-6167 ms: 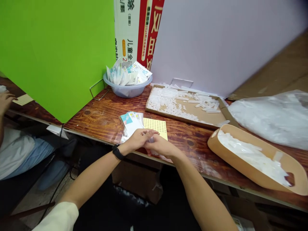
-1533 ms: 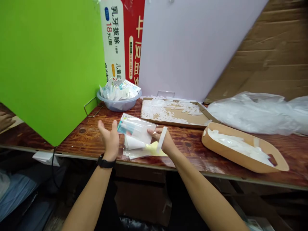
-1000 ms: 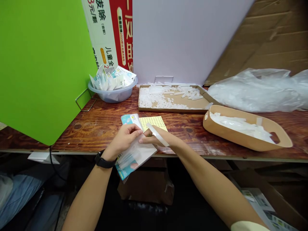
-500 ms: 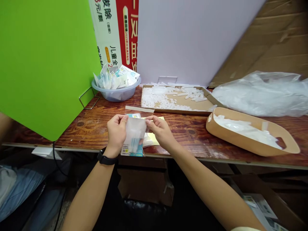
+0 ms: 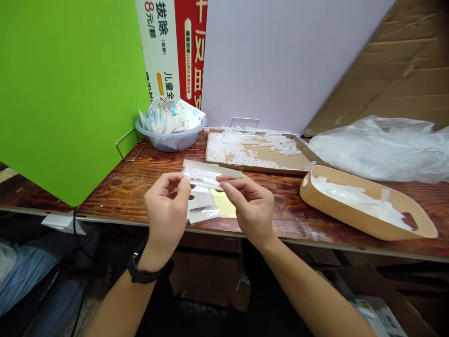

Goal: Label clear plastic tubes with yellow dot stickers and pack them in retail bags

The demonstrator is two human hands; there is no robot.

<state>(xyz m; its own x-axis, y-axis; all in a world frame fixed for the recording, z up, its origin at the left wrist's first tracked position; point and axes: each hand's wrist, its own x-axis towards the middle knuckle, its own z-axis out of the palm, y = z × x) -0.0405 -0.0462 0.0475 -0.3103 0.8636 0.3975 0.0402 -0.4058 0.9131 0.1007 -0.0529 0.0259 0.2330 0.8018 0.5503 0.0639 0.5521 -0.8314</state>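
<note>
Between my two hands is a clear plastic packet (image 5: 206, 177) with a white panel and a barcode strip, tilted so that it looks narrow. My left hand (image 5: 165, 203) pinches its left end between thumb and forefinger. The right end is pinched by my right hand (image 5: 253, 208), with the thumb underneath and the fingers on top. Just below the packet, white cards in clear sleeves (image 5: 203, 213) lie at the table's front edge. A yellow sheet (image 5: 226, 206) lies beside them, partly covered. What the packet contains is hard to make out.
A blue-tinted bowl (image 5: 171, 142) of filled packets stands at the back left. Behind my hands, a shallow cardboard tray (image 5: 277, 161) contains small white plastic pieces. A tan basket (image 5: 336, 210) of white pieces and a large clear bag (image 5: 382, 150) are on the right. A green panel (image 5: 70, 93) stands left.
The packet, earlier upright with its blue printed card showing, is now tipped nearly flat with a barcode strip showing. Both hands have turned with it, and the right hand has moved right.
</note>
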